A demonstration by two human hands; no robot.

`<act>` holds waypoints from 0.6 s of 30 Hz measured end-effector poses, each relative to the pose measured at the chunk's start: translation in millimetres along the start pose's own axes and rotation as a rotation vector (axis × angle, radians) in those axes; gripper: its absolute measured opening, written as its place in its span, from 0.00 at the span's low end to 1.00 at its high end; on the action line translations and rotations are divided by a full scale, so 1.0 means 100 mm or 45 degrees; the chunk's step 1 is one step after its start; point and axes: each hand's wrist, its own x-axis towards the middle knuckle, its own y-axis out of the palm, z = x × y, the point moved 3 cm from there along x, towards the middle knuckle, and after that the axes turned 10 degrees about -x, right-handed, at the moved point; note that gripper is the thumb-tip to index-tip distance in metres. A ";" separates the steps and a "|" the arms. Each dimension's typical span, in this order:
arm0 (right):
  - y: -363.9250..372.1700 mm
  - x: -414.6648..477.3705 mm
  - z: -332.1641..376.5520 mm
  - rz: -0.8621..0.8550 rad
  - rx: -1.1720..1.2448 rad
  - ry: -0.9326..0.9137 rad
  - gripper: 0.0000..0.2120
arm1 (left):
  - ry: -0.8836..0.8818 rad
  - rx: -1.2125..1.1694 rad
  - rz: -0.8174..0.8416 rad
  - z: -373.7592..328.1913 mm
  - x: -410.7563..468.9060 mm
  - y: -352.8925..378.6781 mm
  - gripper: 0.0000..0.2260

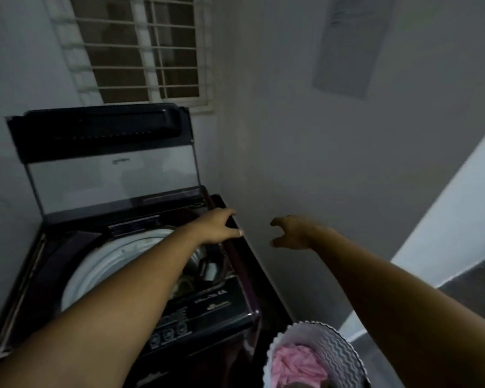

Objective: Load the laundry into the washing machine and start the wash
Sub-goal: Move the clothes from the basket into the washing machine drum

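Top-load washing machine in corner by wall, lid up, drum exposed. On floor just beside machine's front-R corner: wavy-walled laundry basket w/ pink laundry inside. Both arms stretched fwd. Left hand reaching across drum, palm down, on machine's R rim, thumb & fingers spread either side of the edge; real grip or just resting, can't tell. Right hand in mid-air near wall, apart from machine, fingers loosely hooked, thumb spread wide, holding nothing.
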 end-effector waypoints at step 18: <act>2.46 -0.75 -1.81 0.267 0.457 0.181 0.32 | -0.147 -0.094 0.388 -0.34 0.47 3.10 0.27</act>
